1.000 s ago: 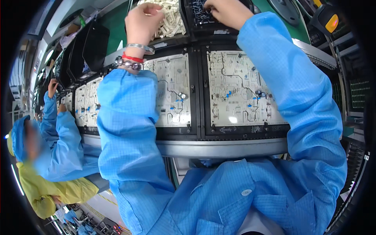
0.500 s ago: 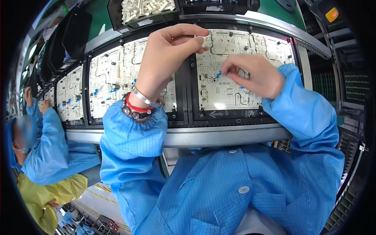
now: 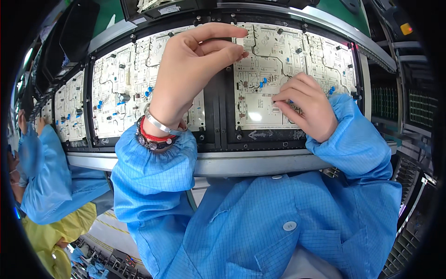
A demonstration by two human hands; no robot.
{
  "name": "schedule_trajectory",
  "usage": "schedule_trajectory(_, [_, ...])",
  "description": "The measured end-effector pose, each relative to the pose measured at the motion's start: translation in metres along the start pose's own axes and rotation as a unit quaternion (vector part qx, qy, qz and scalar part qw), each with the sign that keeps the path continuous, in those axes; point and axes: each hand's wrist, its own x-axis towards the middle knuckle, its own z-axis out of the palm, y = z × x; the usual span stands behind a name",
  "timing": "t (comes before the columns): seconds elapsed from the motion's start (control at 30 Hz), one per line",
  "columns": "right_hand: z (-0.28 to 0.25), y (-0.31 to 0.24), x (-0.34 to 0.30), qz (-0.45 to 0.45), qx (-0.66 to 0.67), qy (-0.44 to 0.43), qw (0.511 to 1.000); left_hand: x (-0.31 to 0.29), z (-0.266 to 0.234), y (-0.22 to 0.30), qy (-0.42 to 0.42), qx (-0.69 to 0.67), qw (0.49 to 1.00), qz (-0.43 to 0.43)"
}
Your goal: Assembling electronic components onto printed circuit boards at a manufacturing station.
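My left hand (image 3: pixel 188 65) is raised over the dark frame bar between two white circuit boards. Its index finger and thumb curve toward the right board, and the other fingers are curled in; what they hold, if anything, is hard to make out. Low over the right circuit board (image 3: pixel 253 104), my right hand (image 3: pixel 306 104) is closed in a pinch, thumb and index fingertips at the board's middle. Any part between those tips is too small to name. Blue components (image 3: pixel 264 83) stand on the board just left of the right hand. The left circuit board (image 3: pixel 109 76) lies partly behind my left wrist.
Black frames (image 3: pixel 217 111) hold the boards, with a metal rail (image 3: pixel 251 162) along the near side. A black bin (image 3: pixel 179 10) with white parts stands beyond. At the left, a co-worker's blue sleeve (image 3: pixel 49 181) reaches toward another board (image 3: pixel 69 111). Racks (image 3: pixel 420 107) stand at right.
My right hand has moved slightly down over the board, and its fingers have come together in a pinch. The left hand keeps its curled pose. The boards and bin appear shifted in the view.
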Motion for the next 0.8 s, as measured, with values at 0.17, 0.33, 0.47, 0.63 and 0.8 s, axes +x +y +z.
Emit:
schedule_trajectory(0.17, [0.002, -0.001, -0.002, 0.009, 0.003, 0.004, 1.0, -0.002, 0.003, 0.003, -0.001, 0.006, 1.0, 0.001])
schedule_trajectory(0.33, [-0.003, -0.015, -0.001, -0.052, -0.17, 0.021, 0.984, 0.002, 0.01, 0.005, -0.005, 0.017, 1.0, -0.018])
schedule_trajectory(0.47, [-0.064, -0.021, 0.035, 0.046, -0.055, 0.002, 0.997, -0.003, 0.017, 0.018, -0.004, 0.069, 0.997, -0.046])
schedule_trajectory(0.63, [-0.085, 0.029, 0.165, -0.117, -0.14, 0.121, 0.976, 0.02, 0.031, 0.015, -0.063, 0.182, 0.98, 0.047])
schedule_trajectory(0.8, [-0.096, 0.012, 0.117, -0.002, -0.329, -0.028, 0.944, 0.012, 0.043, 0.04, -0.135, 0.313, 0.937, 0.081])
